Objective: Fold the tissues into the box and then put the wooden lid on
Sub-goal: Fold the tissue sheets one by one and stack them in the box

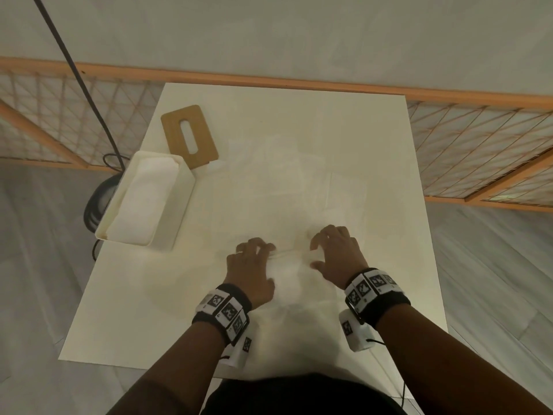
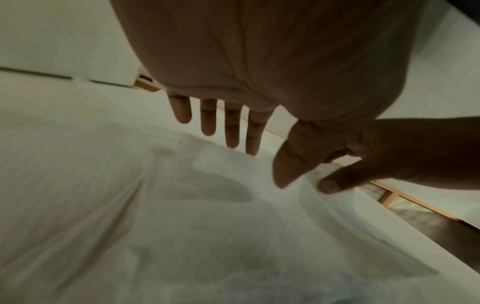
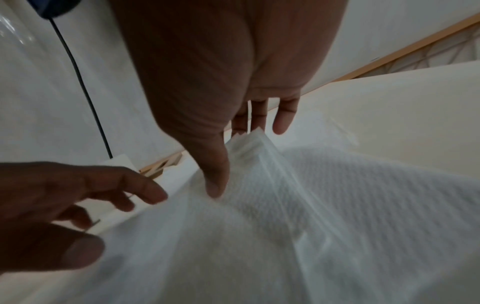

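Observation:
A large white tissue (image 1: pixel 291 274) lies spread over the white table (image 1: pixel 119 310), and both hands are on its near part. My right hand (image 1: pixel 335 250) pinches a raised fold of the tissue (image 3: pixel 285 205) between thumb and fingers (image 3: pixel 231 160). My left hand (image 1: pixel 254 259) hovers just left of it with straight, spread fingers (image 2: pixel 231 131) over the tissue (image 2: pixel 182 226), its thumb touching the sheet. The white box (image 1: pixel 185 187) stands at the table's left edge, with folded tissues (image 1: pixel 143 202) inside. The wooden lid (image 1: pixel 203 136), with an oval slot, lies flat behind the box.
A black cable (image 1: pixel 86 85) crosses the upper left and ends in a coil (image 1: pixel 95 202) on the floor beside the box. An orange-framed net railing (image 1: pixel 478 151) runs behind and to both sides of the table. The floor is grey.

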A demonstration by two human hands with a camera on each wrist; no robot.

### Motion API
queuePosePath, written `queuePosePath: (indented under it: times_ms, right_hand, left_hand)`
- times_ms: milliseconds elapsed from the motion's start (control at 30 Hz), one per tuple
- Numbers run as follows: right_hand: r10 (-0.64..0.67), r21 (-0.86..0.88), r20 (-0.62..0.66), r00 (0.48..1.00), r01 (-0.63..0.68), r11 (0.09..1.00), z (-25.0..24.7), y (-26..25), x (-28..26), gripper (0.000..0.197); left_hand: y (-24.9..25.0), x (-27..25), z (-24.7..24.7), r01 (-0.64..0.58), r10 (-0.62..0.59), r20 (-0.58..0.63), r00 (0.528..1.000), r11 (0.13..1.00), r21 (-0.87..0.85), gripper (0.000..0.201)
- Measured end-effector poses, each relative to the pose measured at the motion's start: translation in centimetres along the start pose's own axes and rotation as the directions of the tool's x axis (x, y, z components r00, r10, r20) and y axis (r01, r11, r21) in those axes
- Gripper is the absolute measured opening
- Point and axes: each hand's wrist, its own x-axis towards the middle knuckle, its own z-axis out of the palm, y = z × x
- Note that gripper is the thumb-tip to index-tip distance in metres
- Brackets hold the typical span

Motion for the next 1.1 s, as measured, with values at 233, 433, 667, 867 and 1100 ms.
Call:
queuePosePath:
  times_ms: [233,433,667,867,1100]
  right_hand:
    - [-0.033,0.186,-0.035,0.999,0.039,0.982,-1.1,0.5,-0.5,0.019]
    - [0.118,0.089,0.041,0.992,-0.121,0.989,0.0,2.0,-0.2,0.067]
    - [0.215,0.16,0.026,0.976,-0.216,0.963,2.3,2.5,-1.0,0.071]
    - [0.219,0.419,-0.095,0.971,-0.161,0.894,3.2,3.2,-2.4,0.068]
    - [0.451,0.932,0.118,0.885,-0.255,0.256,-0.1,2.2,-5.0,0.081]
  left_hand:
    - [2.5,3.2,-0.3,-0.241,0.223,0.157,0.962,0.964,0.11,0.062]
    - [3.8,4.2,0.3,-0.088,0.053,0.194,0.98,0.98,0.179,0.063]
    - [4.9,4.7,0.4,0.025,-0.082,0.238,0.968,0.972,0.234,0.057]
    - [4.5,4.5,-0.7,-0.11,0.076,0.282,0.956,0.988,0.108,0.033]
    - [1.1,3.1,-3.3,0.146,0.032,0.214,0.976,0.633,-0.761,0.054]
